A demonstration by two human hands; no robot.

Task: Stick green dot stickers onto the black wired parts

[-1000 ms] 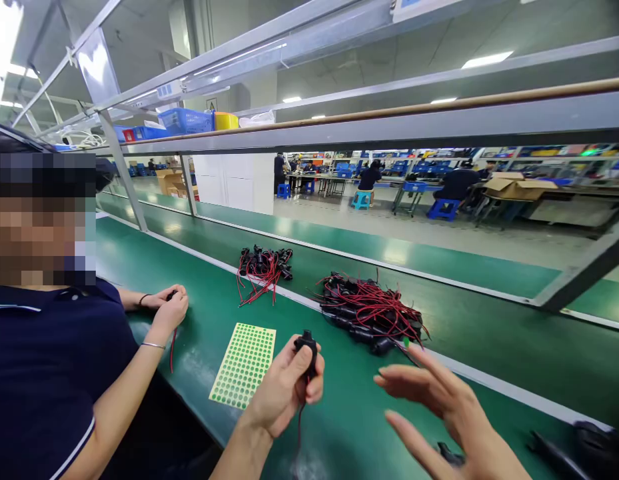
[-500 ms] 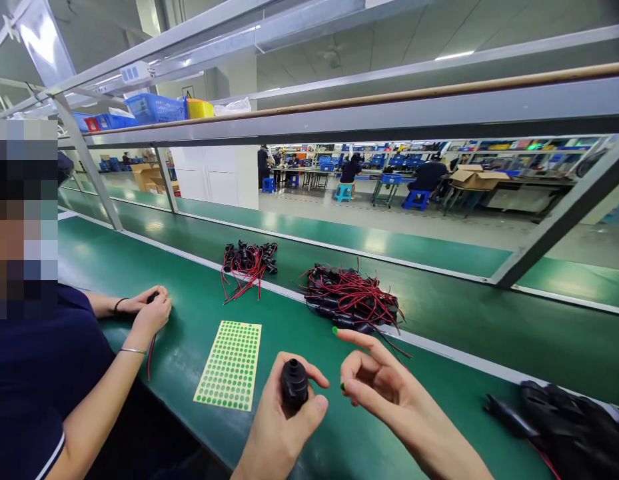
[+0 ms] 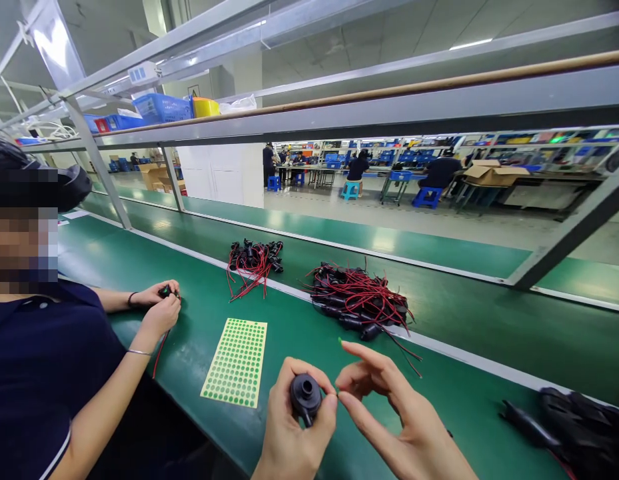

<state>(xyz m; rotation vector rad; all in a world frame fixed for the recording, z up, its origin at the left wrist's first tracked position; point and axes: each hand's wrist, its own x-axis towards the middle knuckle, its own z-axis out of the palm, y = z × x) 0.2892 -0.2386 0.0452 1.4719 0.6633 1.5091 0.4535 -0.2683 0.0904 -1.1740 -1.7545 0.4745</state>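
My left hand (image 3: 300,423) is closed around a black cylindrical part (image 3: 306,393) whose round end with a short hollow nozzle faces up. Just beside it, the thumb and a finger of my right hand (image 3: 396,400) pinch a tiny green dot sticker (image 3: 338,391), close to the left fingertips. A second green dot (image 3: 340,341) clings to the tip of my raised right index finger. To the left of my hands, a pale sheet of green dot stickers (image 3: 235,363) lies flat on the green bench (image 3: 199,267).
Black parts with red wires form a large pile (image 3: 362,300) and a smaller pile (image 3: 255,260) beyond my hands. More black parts (image 3: 579,427) lie at right. At left, a co-worker's hands (image 3: 162,307) hold a black part. A metal shelf frame (image 3: 339,113) crosses above.
The black part has turned in my left hand so its nozzle end faces me more. My right thumb and finger have come together beside my left fingertips.
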